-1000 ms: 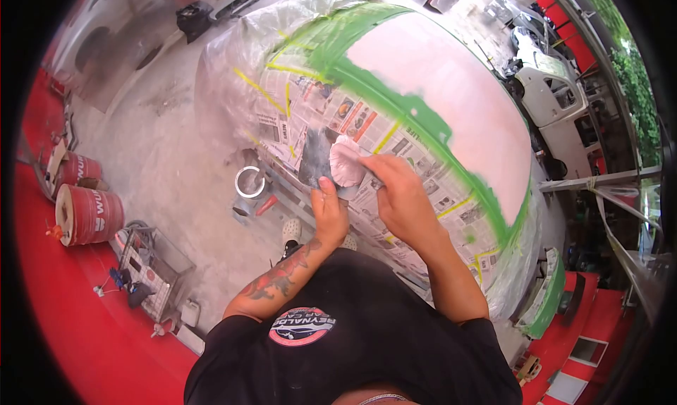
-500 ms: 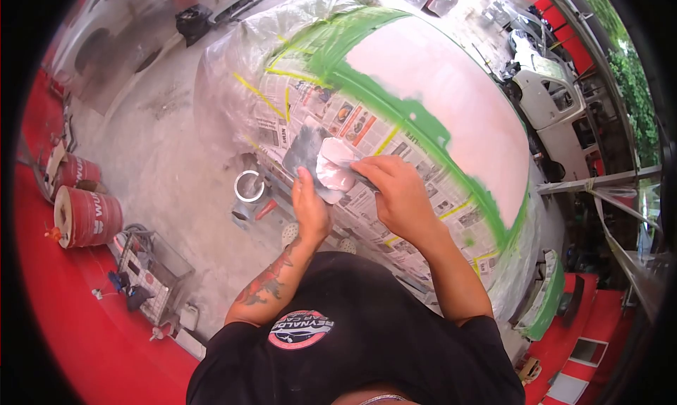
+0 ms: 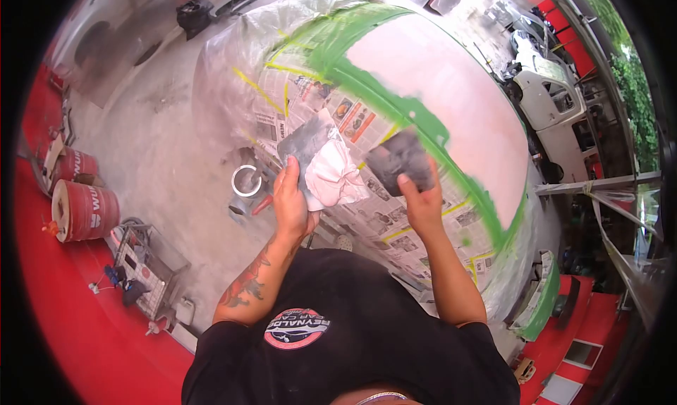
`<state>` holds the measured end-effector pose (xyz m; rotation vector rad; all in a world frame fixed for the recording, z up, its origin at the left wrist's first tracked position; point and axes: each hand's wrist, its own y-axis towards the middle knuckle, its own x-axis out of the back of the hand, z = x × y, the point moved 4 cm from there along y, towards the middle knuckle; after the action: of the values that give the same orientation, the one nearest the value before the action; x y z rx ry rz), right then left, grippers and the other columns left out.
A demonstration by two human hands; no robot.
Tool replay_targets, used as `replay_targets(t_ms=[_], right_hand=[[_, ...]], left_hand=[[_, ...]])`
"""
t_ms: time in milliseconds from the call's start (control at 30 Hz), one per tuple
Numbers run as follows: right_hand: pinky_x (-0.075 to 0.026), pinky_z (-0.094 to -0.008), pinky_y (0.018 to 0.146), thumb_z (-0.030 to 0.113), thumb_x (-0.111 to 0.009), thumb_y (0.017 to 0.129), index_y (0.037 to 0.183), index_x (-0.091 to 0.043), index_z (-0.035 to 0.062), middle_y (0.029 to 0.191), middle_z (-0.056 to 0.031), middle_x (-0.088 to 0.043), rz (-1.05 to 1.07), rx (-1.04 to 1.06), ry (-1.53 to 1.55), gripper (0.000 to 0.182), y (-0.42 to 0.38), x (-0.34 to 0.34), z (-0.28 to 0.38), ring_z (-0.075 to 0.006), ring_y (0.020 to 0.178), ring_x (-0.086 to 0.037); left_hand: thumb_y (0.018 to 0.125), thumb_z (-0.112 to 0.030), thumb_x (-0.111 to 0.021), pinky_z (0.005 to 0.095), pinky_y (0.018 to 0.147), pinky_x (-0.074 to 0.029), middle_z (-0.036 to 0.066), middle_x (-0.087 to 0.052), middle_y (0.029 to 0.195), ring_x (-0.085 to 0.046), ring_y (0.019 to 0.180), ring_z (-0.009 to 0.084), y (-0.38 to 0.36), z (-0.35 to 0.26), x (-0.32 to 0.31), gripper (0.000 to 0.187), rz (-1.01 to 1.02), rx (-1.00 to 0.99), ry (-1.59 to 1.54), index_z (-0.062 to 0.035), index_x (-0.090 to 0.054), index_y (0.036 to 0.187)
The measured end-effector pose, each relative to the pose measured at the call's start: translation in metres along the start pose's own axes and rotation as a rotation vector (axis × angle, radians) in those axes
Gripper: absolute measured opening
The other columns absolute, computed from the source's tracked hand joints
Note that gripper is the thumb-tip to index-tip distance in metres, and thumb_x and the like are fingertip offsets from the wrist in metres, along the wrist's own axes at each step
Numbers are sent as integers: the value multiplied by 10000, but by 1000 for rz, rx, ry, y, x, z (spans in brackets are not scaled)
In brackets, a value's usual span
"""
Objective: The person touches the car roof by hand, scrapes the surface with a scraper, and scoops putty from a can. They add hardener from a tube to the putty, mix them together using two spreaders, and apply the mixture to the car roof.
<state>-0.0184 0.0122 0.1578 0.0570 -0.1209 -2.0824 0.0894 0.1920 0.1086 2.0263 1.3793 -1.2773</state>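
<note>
My left hand [image 3: 288, 204] is closed on a grey mixing board [image 3: 297, 138] tilted in front of me. A thick heap of pale pink body filler [image 3: 331, 171] lies spread and creased over its right part. In my right hand [image 3: 424, 202], the thumb and fingers pinch a dark, flat, roughly square spreader [image 3: 396, 160], held apart from the board, smeared grey on its face. Both tools are above newspaper [image 3: 395, 211] taped to a car. Past them is the car's smooth pinkish-white panel [image 3: 451, 88] with a green painted border [image 3: 423, 126].
An open can [image 3: 247, 181] with a pale rim stands left of my left hand. Clear plastic sheeting [image 3: 226, 81] drapes the car's far left. Red drums [image 3: 95, 211] and a wire cart [image 3: 151, 264] stand at left. A green bumper part [image 3: 541, 299] lies at lower right.
My right hand and the spreader have moved right, away from the filler, and the spreader's flat face now shows. The filler looks more spread out and creased on the board.
</note>
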Motion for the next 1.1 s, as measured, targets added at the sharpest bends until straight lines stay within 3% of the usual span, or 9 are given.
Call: replay_targets(t_ms=[167,400,467,567,633,833,933,1067,1100], right_hand=[[-407,-333,992,102,-562,936,1309,-446,-11,1221,-85,-570,151,-235,444,407,-1,-21,6,-171,1130,-544],[-433,-309,934,154,-564,938,1234,-522,-66,1158,-94,-601,529,2,-721,371,-7,-20,-13,-165,1079,-553],[-439,-333,961,102,-563,933,1303,-453,-18,1226,-98,-573,213,-271,8,404,3,-5,-21,-179,1140,-547],[-441,-370,984,86,-535,946,1325,-425,-3,1260,-111,-547,-17,-118,341,405,3,-6,-14,-214,1164,-542],[-443,-280,891,144,-541,962,1223,-527,-31,1128,-70,-615,-110,-49,373,315,-2,-22,-2,-137,1019,-569],[-473,-349,887,146,-561,937,1229,-527,-28,1144,-122,-614,96,-107,-65,341,-16,-24,-6,-224,1009,-609],[-485,-407,818,47,-569,800,1231,-549,7,1081,-194,-595,508,199,-739,434,-6,-28,2,-380,947,-591],[-470,-408,768,18,-560,749,1207,-602,88,1080,-152,-605,324,132,-1039,465,24,-16,36,-319,980,-598],[-450,-399,779,9,-558,726,1182,-627,126,1088,-116,-617,298,342,-1102,476,32,-19,48,-280,1007,-592]], left_hand=[[1020,-340,-392,395,945,-488,160,-583,1194,-606,1086,262,2,5,10,452,14,-105,192,44,-466,1245],[1030,-288,-377,393,961,-472,164,-563,1224,-584,1109,254,-1,-10,6,409,-77,-159,84,39,-457,1261],[1031,-292,-368,404,971,-468,168,-549,1244,-576,1126,268,-1,-8,5,417,-109,-120,-22,38,-440,1276],[1033,-301,-351,415,986,-460,171,-531,1271,-561,1156,288,-2,2,11,431,-135,-17,-162,37,-421,1291],[1034,-306,-344,417,991,-457,171,-528,1277,-554,1170,292,-2,8,10,435,-136,42,-207,37,-419,1292],[1027,-318,-394,386,954,-476,152,-579,1199,-603,1075,239,-4,-2,-1,432,-42,-122,-27,40,-455,1261],[1028,-328,-392,364,948,-477,151,-596,1171,-613,1057,224,-2,-9,1,437,-42,-162,92,48,-479,1233],[1022,-352,-388,354,928,-485,149,-596,1178,-612,1047,215,3,-17,-1,470,35,-46,277,52,-488,1239],[1023,-358,-394,323,882,-472,111,-613,1092,-593,980,177,5,-16,2,452,82,-13,484,45,-528,1179]])
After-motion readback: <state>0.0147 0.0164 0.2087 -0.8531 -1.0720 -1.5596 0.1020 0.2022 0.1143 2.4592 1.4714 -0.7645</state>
